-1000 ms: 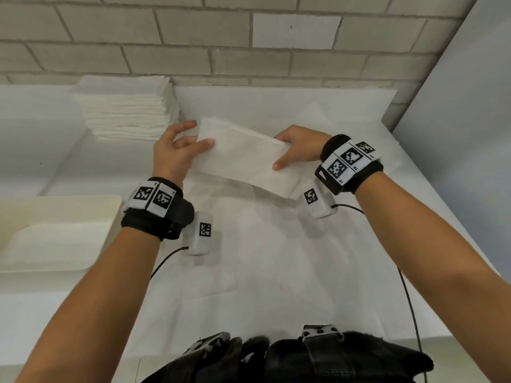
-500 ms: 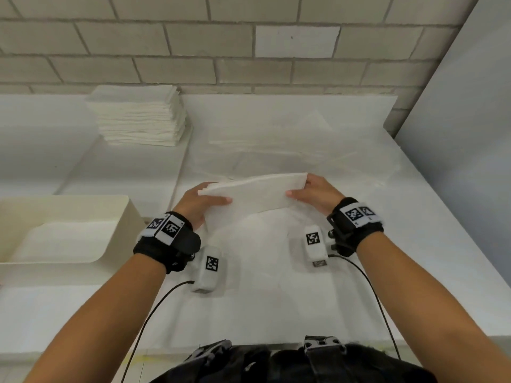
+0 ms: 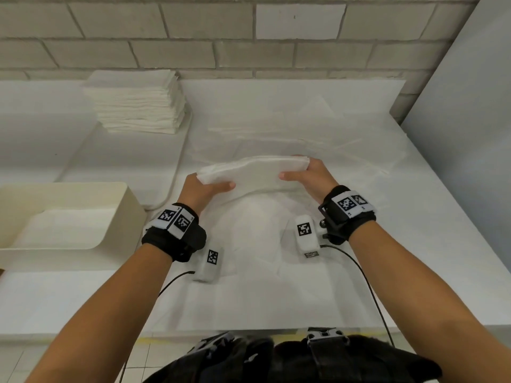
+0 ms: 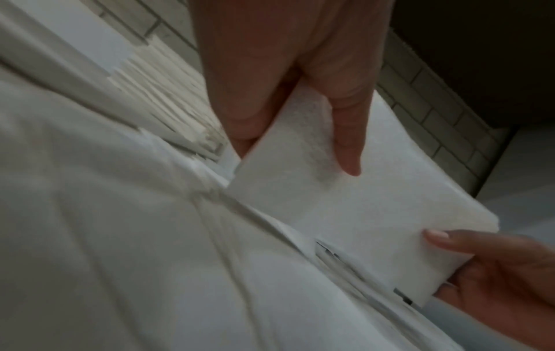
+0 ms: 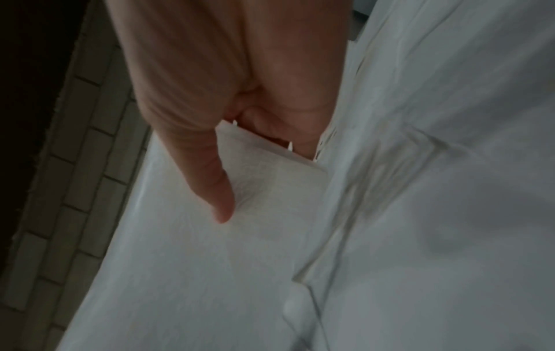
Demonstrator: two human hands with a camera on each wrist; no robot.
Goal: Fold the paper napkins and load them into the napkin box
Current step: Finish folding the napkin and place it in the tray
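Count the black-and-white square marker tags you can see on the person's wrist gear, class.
6. Two on the left wristband, one on the white unit below it; two on the right wristband, one on the white unit beside it. Others may be hidden.

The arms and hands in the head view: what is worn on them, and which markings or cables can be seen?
Both forearms are bare, without sleeves. Each wrist carries a black strap with white tags printed with black square codes. A white camera pod with the same kind of code hangs beside each wrist, and a thin black cable runs from it.
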